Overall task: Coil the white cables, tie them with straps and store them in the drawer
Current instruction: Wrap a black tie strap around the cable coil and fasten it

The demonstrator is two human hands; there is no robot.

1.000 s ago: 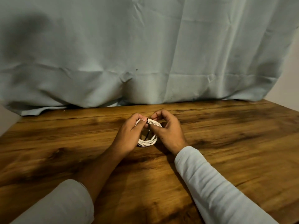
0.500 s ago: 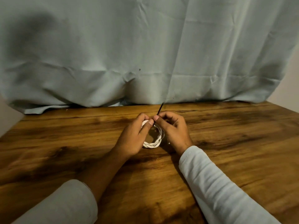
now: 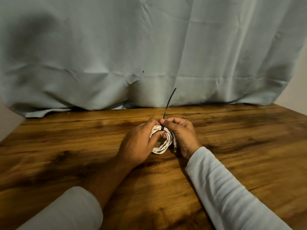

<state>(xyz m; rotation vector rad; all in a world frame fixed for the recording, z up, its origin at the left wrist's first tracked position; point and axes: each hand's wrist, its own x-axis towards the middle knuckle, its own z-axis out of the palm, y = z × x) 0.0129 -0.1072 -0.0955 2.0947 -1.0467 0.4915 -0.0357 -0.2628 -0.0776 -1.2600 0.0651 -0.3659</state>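
Observation:
A small coil of white cable [image 3: 163, 143] rests on the wooden table [image 3: 232, 138] in the middle of the head view. My left hand [image 3: 137, 143] grips the coil's left side, thumb inside the loop. A black strap [image 3: 167, 106] wraps the top of the coil, and its long free tail sticks up and away toward the curtain. My right hand [image 3: 182, 133] pinches the strap just above the coil, its palm against the coil's right side. A connector end of the cable shows by my right palm.
A pale blue-grey curtain [image 3: 149, 55] hangs along the table's far edge and bunches on the wood. The table's left edge runs near the frame's left side. No drawer is in view.
The strap's tail, barely visible a second ago, now stands far out above my fingers; it has been drawn through and the loop has closed tight on the coil. Both hands stay on the coil.

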